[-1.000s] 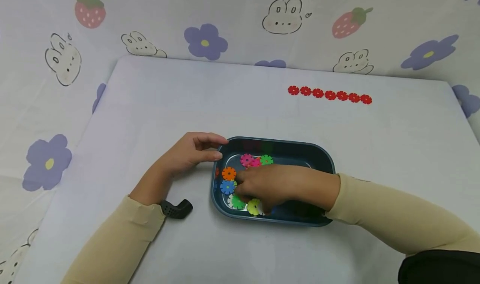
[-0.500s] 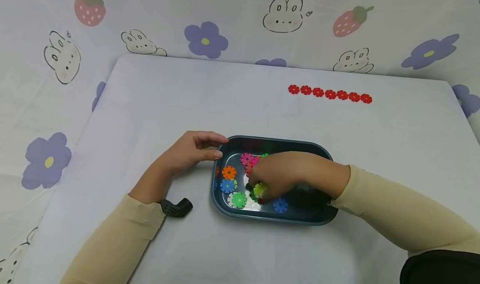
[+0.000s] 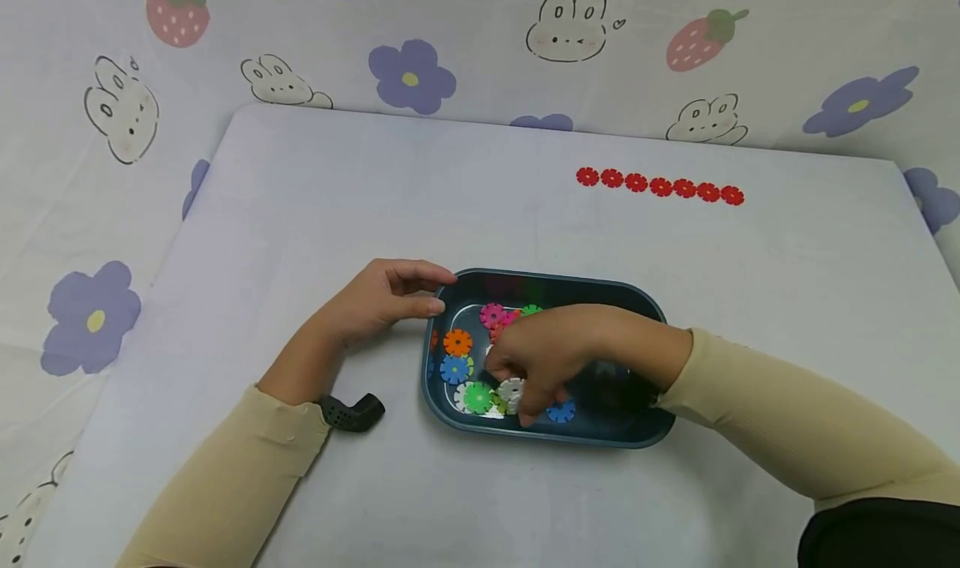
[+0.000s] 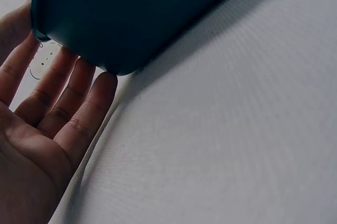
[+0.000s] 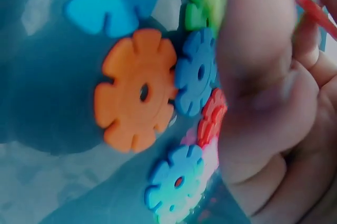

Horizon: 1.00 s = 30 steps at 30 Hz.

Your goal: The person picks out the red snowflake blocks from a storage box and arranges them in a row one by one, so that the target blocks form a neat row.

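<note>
A dark teal tray [image 3: 600, 445] holds several notched, flower-shaped plastic discs. My left hand [image 3: 386, 297] is at the tray's left corner, with relaxed fingers [image 4: 100, 95] touching the outside wall and the thumb by the rim. Inside the tray, my right hand [image 3: 558, 347] reaches down with curled fingers among the discs. The edge of a red disc [image 5: 316, 9] shows between those fingers in the right wrist view. Near them lie a white disc [image 3: 511, 394], a green disc [image 3: 477, 398], an orange disc [image 3: 457, 342] and a blue disc [image 3: 561, 410].
Toward the back right of the white table [image 3: 360, 193], several red discs [image 3: 661, 187] form a straight row. A black wrist device [image 3: 352, 413] sits at the left sleeve. Behind the table hangs a printed cloth [image 3: 480, 42].
My right hand shifts about within the tray, first to the right, then slightly back. A white disc now shows by its fingers where a yellow-green one was. The left hand stays at the corner.
</note>
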Tool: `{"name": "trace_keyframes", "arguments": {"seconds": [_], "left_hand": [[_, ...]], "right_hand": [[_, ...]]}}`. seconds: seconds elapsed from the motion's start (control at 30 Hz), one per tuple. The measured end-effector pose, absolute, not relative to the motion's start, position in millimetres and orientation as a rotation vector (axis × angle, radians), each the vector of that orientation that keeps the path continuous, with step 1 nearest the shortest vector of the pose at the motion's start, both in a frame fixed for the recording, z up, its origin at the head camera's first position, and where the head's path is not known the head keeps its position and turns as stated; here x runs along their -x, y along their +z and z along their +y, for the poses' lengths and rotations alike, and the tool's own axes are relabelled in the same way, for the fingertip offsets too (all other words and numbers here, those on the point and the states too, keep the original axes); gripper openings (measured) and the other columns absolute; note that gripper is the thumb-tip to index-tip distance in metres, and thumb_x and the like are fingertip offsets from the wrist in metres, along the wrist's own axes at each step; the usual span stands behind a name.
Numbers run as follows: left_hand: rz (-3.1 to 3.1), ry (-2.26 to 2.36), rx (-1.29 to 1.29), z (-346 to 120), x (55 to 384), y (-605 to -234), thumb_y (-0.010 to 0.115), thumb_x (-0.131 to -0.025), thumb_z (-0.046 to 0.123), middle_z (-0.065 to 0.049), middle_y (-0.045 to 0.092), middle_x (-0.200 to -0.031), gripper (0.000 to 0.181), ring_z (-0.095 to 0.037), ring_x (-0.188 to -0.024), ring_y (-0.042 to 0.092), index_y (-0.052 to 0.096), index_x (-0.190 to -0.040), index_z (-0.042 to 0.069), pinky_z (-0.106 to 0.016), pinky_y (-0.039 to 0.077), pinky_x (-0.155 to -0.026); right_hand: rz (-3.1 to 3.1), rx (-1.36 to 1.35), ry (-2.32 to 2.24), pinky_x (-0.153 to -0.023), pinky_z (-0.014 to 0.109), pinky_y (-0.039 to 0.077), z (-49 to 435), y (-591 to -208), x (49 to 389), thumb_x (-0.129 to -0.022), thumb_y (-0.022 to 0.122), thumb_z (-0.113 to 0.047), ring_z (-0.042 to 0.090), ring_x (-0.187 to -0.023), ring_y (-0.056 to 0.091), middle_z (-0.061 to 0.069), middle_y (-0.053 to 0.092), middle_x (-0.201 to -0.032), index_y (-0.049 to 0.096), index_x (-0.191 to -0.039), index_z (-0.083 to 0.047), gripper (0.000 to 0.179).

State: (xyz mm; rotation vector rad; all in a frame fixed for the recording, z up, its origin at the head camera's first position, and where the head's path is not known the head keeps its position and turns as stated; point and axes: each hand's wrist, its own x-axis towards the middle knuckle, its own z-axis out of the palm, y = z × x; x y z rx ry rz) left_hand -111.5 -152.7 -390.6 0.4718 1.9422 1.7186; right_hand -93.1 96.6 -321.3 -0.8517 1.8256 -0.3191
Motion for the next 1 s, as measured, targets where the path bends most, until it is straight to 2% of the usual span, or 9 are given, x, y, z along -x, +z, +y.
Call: {"name": "trace_keyframes", "arguments": {"seconds": [0.1,0.2,0.37,0.5,0.7,0.87,1.0], "left_hand": [[1.931,1.724,-0.47,-152.4,111.7,-390.6,0.074,-0.088,0.018,-0.007,0.064,-0.128,0.037,-0.023,-0.118,0.061,0.067,-0.123,0.007,-0.032,0.054,-0.094],[1.922,1.728,-0.467,-152.2,111.8,-390.4,0.074,-0.088,0.018,-0.007,0.064,-0.129,0.037,-0.023,-0.118,0.06,0.066,-0.123,0.007,-0.032,0.054,-0.094],[1.937,1.72,-0.465,-152.1,111.6,-389.5,0.074,-0.088,0.017,-0.007,0.064,-0.128,0.037,-0.023,-0.118,0.06,0.067,-0.123,0.007,-0.032,0.053,-0.094],[1.941,1.718,-0.468,-152.2,111.5,-389.6,0.074,-0.088,0.017,-0.007,0.064,-0.128,0.038,-0.022,-0.118,0.06,0.066,-0.123,0.006,-0.031,0.053,-0.095],[1.922,1.729,-0.47,-152.0,111.9,-388.7,0.074,-0.088,0.015,-0.007,0.065,-0.128,0.038,-0.022,-0.118,0.06,0.066,-0.124,0.006,-0.031,0.053,-0.095],[1.919,1.732,-0.471,-151.5,111.5,-388.5,0.074,-0.088,0.015,-0.008,0.064,-0.128,0.038,-0.023,-0.118,0.06,0.066,-0.124,0.005,-0.031,0.053,-0.095],[1.924,1.727,-0.462,-152.2,110.9,-388.6,0.074,-0.088,0.015,-0.008,0.064,-0.128,0.038,-0.023,-0.118,0.06,0.066,-0.124,0.005,-0.031,0.053,-0.095]], "right_hand": [[1.812,0.926,-0.369,-0.063,0.027,0.055,95.6,-322.1,93.3,-0.081,0.081,-0.031,0.014,-0.058,0.064,-0.002,0.061,-0.07,0.057,-0.08,-0.019,0.027],[1.821,1.023,-0.395,-0.058,0.023,0.047,94.7,-323.2,94.6,-0.087,0.075,-0.035,0.01,-0.059,0.056,-0.006,0.055,-0.066,0.059,-0.081,-0.021,0.022],[1.925,1.103,-0.435,-0.053,0.023,0.033,91.0,-325.0,97.4,-0.089,0.069,-0.046,0.008,-0.056,0.048,-0.008,0.048,-0.058,0.057,-0.07,-0.02,0.035],[2.033,1.06,-0.48,-0.049,0.022,0.032,88.1,-325.7,98.1,-0.083,0.071,-0.055,0.009,-0.052,0.048,-0.007,0.047,-0.053,0.052,-0.061,-0.019,0.046],[2.071,1.051,-0.624,-0.046,0.021,0.031,88.6,-324.4,100.4,-0.077,0.078,-0.053,0.01,-0.05,0.047,-0.007,0.042,-0.051,0.046,-0.057,-0.018,0.051],[2.069,1.086,-0.645,-0.049,0.021,0.031,91.5,-323.0,103.1,-0.078,0.08,-0.046,0.008,-0.052,0.047,-0.008,0.04,-0.054,0.046,-0.06,-0.018,0.047],[2.083,1.095,-0.65,-0.052,0.021,0.036,95.5,-321.5,105.4,-0.08,0.081,-0.039,0.009,-0.057,0.049,-0.008,0.046,-0.058,0.055,-0.067,-0.018,0.036]]}}
